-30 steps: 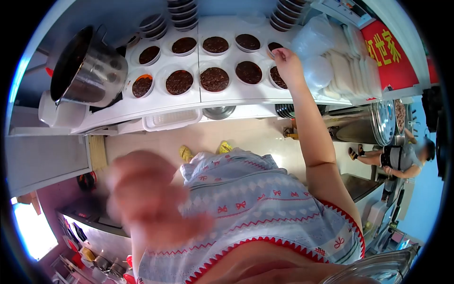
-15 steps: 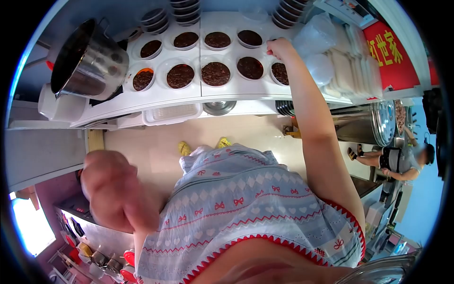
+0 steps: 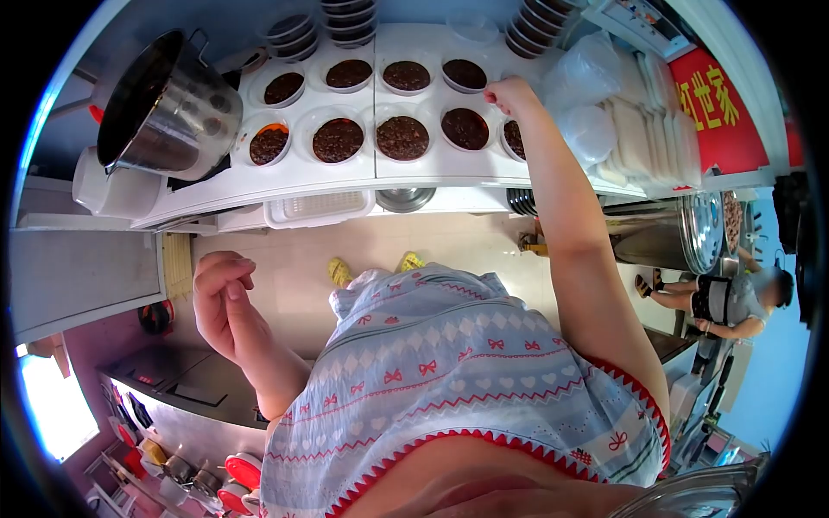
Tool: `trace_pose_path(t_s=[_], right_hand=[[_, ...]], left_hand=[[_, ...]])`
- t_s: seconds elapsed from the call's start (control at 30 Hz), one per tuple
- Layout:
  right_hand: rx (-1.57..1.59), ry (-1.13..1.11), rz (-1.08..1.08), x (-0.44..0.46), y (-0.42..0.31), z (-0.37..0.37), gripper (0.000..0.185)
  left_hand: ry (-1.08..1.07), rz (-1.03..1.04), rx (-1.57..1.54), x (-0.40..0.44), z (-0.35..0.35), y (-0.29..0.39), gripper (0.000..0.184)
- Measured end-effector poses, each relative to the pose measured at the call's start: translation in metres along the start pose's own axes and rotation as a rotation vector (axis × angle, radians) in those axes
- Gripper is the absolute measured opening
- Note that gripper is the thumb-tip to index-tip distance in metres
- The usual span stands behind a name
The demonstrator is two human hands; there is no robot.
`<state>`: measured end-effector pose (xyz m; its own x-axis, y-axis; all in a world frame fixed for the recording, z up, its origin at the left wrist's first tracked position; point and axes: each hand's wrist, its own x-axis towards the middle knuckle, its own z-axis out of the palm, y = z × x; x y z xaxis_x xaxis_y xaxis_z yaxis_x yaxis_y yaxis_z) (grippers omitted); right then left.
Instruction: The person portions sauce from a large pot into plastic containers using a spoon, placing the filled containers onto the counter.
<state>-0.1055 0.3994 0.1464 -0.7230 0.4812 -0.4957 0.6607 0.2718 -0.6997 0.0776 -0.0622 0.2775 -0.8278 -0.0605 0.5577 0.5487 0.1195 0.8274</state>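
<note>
Two rows of clear round bowls of dark, chunky sauce (image 3: 402,138) stand on the white counter (image 3: 319,183). My right hand (image 3: 514,95) reaches over the right end of the rows with its fingers pinched together; what they hold, if anything, is hidden. Just below it, a bowl of sauce (image 3: 513,140) is partly covered by my forearm. My left hand (image 3: 226,293) hangs in the air at the left, over the floor, its fingers curled in and nothing visible in them.
A tall steel pot (image 3: 181,112) leans at the counter's left end. Stacked bowls (image 3: 350,19) line the back. Clear plastic bags (image 3: 587,73) and stacked pale packs (image 3: 643,142) lie to the right. Below the counter are a white basket (image 3: 319,207) and a steel bowl (image 3: 406,198). Another person (image 3: 734,298) stands far right.
My right hand has drawn back slightly from the back-right bowl position, its fingers now curled. My left hand has moved left, away from my apron, and is no longer blurred.
</note>
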Motion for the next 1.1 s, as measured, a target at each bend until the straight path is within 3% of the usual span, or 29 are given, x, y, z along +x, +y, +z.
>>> trace_pose_path(t_s=[0.03, 0.1, 0.23, 0.3, 0.4, 0.53, 0.57, 0.73, 0.87, 0.97, 1.1], right_hand=[[-0.001, -0.001, -0.001, 0.002, 0.000, 0.000, 0.024], [-0.324, 0.026, -0.100, 0.005, 0.001, -0.004, 0.028], [-0.375, 0.062, -0.252, 0.018, -0.007, -0.017, 0.029], [-0.616, 0.535, -0.630, 0.031, -0.017, -0.018, 0.024], [-0.637, 0.525, -0.835, 0.062, -0.032, -0.015, 0.022], [-0.869, 0.428, -0.891, 0.072, -0.051, -0.006, 0.024], [-0.945, 0.300, -0.753, 0.075, -0.059, -0.006, 0.025], [-0.888, 0.213, -0.729, 0.099, -0.065, -0.004, 0.023], [-1.054, 0.191, -0.823, 0.106, -0.071, -0.008, 0.020], [-1.068, 0.203, -0.735, 0.103, -0.075, -0.009, 0.020], [-1.140, 0.422, -0.731, 0.078, -0.073, -0.003, 0.023]], left_hand=[[0.001, 0.000, 0.000, 0.000, -0.001, -0.001, 0.015], [-0.042, 0.030, 0.041, 0.001, -0.006, -0.006, 0.018], [-0.067, 0.038, 0.028, 0.003, -0.010, -0.013, 0.018], [-0.057, 0.036, 0.007, 0.003, -0.012, -0.014, 0.018], [0.004, -0.010, -0.013, 0.001, -0.010, -0.008, 0.016], [0.038, -0.032, 0.019, -0.007, -0.020, -0.002, 0.014], [0.033, -0.040, 0.028, -0.009, -0.024, -0.002, 0.013], [0.055, -0.056, 0.122, -0.020, -0.040, -0.004, 0.016], [0.082, -0.074, 0.094, -0.021, -0.042, -0.006, 0.016], [0.078, -0.084, 0.050, -0.021, -0.044, -0.010, 0.015], [0.038, -0.137, -0.013, -0.019, -0.042, -0.017, 0.015]])
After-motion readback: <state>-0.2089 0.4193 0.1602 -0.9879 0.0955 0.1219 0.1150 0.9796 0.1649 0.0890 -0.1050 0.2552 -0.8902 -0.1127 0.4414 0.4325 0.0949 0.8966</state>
